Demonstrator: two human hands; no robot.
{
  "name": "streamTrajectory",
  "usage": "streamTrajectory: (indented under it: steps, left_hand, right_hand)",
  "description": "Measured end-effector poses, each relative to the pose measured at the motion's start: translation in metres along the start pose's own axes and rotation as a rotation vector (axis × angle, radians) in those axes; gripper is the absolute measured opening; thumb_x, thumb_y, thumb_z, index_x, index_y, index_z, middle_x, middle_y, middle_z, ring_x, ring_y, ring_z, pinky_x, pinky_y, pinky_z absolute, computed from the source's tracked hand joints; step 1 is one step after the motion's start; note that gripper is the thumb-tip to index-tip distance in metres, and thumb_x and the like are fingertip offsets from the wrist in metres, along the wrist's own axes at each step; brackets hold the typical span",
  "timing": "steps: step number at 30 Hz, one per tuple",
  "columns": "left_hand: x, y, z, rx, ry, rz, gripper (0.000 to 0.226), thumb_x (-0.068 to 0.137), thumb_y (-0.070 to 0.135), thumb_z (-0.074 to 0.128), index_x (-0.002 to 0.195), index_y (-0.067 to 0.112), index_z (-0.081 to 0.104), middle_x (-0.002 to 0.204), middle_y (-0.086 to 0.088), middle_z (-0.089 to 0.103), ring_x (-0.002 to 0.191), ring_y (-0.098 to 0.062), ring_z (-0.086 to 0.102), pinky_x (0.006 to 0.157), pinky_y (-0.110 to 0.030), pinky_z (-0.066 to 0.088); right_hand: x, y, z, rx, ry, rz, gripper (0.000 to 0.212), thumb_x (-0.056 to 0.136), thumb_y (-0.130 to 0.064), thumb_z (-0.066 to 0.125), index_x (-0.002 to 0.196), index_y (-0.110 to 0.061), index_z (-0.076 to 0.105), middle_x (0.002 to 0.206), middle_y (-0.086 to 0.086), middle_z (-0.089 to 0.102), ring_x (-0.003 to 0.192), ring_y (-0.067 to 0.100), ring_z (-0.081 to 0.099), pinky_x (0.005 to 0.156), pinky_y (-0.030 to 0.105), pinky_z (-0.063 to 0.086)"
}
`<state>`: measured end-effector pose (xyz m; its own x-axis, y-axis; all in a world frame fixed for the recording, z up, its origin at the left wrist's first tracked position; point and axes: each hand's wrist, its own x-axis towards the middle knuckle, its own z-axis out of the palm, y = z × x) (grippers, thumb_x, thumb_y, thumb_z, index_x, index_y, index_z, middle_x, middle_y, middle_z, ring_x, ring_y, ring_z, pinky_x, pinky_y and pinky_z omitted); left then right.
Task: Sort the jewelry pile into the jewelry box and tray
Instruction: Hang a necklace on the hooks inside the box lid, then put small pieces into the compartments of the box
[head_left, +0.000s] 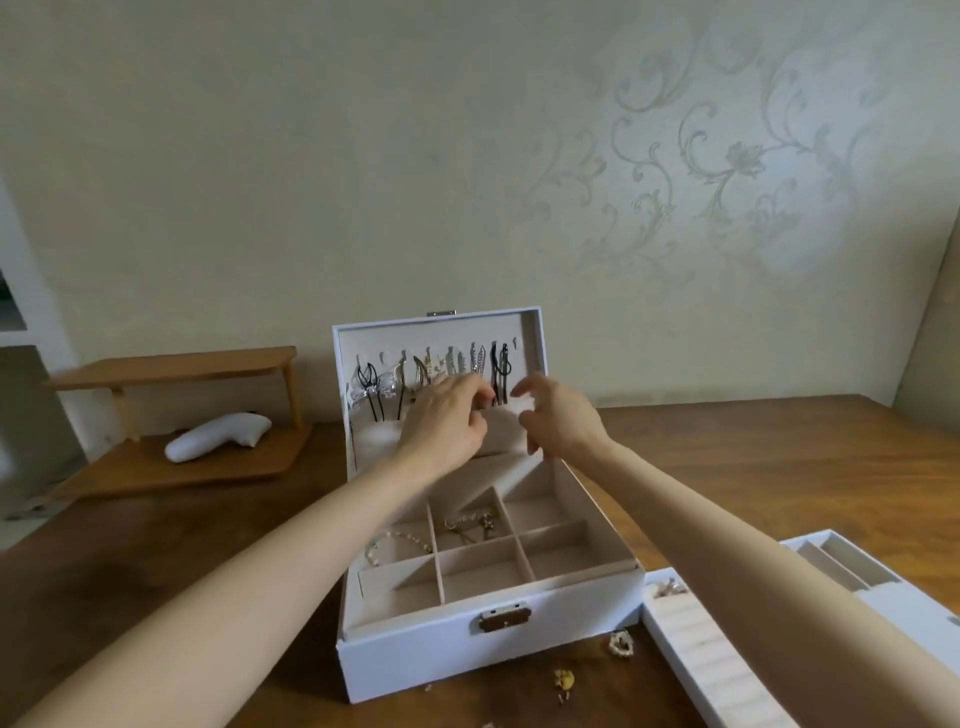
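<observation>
Loose pieces (622, 644) lie on the worktop (156, 545) before the box (493, 642), so sorting looks partly done; the tray (696, 649), just right of it, holds a little at its far end; two box cells hold chains (470, 519); at the lid (537, 338), hung with necklaces (478, 361), left hand (447, 421) and right hand (561, 421) curl at the pocket; each grip is narrow, holding what I cannot tell; a shelf (176, 371) stands far left, out of the way

A dark wooden table (779, 457) stands against pale floral wallpaper (727, 166), a small wooden shelf (171, 366) at left.
</observation>
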<state>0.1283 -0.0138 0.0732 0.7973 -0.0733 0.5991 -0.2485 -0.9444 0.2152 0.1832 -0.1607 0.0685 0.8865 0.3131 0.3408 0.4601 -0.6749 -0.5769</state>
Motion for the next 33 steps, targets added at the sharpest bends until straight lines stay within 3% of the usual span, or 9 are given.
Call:
streamTrajectory:
  steps: [3,6,10,15,19,23,25,29,33]
  left_hand:
    - [-0.036,0.017,-0.027,-0.222,0.008,0.058,0.019,0.089,0.009,0.057,0.107,0.014,0.06,0.105,0.007,0.059,0.089,-0.006,0.052,0.084,-0.018,0.041]
    - [-0.092,0.031,-0.048,-0.265,-0.154,0.242,0.017,0.088,0.022,0.059,0.104,0.017,0.062,0.105,0.011,0.059,0.095,0.002,0.051,0.085,-0.009,0.036]
    - [-0.139,0.036,-0.052,-0.123,-0.124,0.394,0.018,0.083,0.037,0.057,0.091,0.021,0.06,0.112,0.008,0.059,0.108,-0.006,0.05,0.092,-0.029,0.038]
    - [-0.167,0.046,-0.036,-0.106,-0.091,0.488,0.014,0.084,0.028,0.061,0.081,0.014,0.062,0.11,0.0,0.062,0.105,-0.016,0.054,0.092,-0.034,0.044]
    - [-0.18,0.05,-0.031,-0.249,-0.154,0.459,0.018,0.086,0.03,0.06,0.083,0.012,0.062,0.096,0.004,0.062,0.089,-0.006,0.057,0.079,-0.02,0.049]
    - [-0.189,0.045,-0.032,-0.374,-0.335,0.323,0.022,0.081,0.044,0.063,0.083,0.024,0.055,0.066,0.02,0.048,0.059,-0.002,0.05,0.054,-0.004,0.037]
    - [-0.188,0.042,-0.032,-0.353,-0.427,0.305,0.023,0.077,0.046,0.068,0.084,0.026,0.058,0.067,0.025,0.048,0.059,0.001,0.05,0.056,-0.005,0.037]
    - [-0.183,0.041,-0.035,-0.269,-0.604,0.297,0.029,0.075,0.05,0.071,0.098,0.035,0.06,0.084,0.023,0.049,0.071,0.009,0.049,0.059,-0.006,0.034]
    - [-0.186,0.041,-0.031,-0.229,-0.692,0.291,0.025,0.082,0.046,0.065,0.105,0.041,0.059,0.094,0.019,0.048,0.077,0.01,0.046,0.06,-0.006,0.03]
  right_hand:
    - [-0.038,-0.002,-0.022,0.243,0.096,-0.09,0.031,0.082,-0.005,0.048,0.106,-0.021,0.059,0.055,0.002,0.066,0.042,0.023,0.057,0.051,0.029,0.048]
    - [-0.099,-0.002,-0.041,0.314,-0.056,-0.257,0.02,0.087,-0.003,0.055,0.096,-0.017,0.066,0.058,0.004,0.064,0.047,0.02,0.052,0.05,0.026,0.044]
    - [-0.167,0.008,-0.045,0.304,-0.07,-0.351,0.018,0.087,-0.004,0.065,0.091,-0.02,0.07,0.063,-0.002,0.065,0.056,0.015,0.057,0.056,0.018,0.041]
    - [-0.201,0.016,-0.034,0.405,-0.228,-0.29,0.009,0.086,-0.009,0.067,0.089,-0.017,0.07,0.059,0.004,0.063,0.05,0.011,0.057,0.055,0.014,0.041]
    - [-0.206,0.02,-0.028,0.348,-0.357,-0.293,0.009,0.083,-0.008,0.067,0.086,-0.016,0.071,0.061,-0.002,0.065,0.051,0.01,0.055,0.054,0.015,0.041]
    - [-0.206,0.029,-0.02,0.107,-0.489,-0.381,0.008,0.081,-0.015,0.072,0.084,-0.023,0.073,0.085,-0.01,0.063,0.075,0.011,0.059,0.065,0.019,0.046]
    - [-0.205,0.032,-0.02,0.069,-0.575,-0.382,0.008,0.08,-0.021,0.071,0.087,-0.025,0.073,0.092,-0.011,0.059,0.082,0.011,0.059,0.071,0.028,0.048]
    - [-0.204,0.032,-0.023,0.002,-0.676,-0.387,0.02,0.08,-0.028,0.073,0.099,-0.032,0.069,0.095,-0.013,0.055,0.085,0.006,0.055,0.072,0.02,0.045]
    - [-0.204,0.03,-0.02,-0.05,-0.666,-0.348,0.02,0.078,-0.027,0.075,0.092,-0.033,0.063,0.088,-0.018,0.052,0.082,0.004,0.052,0.069,0.017,0.043]
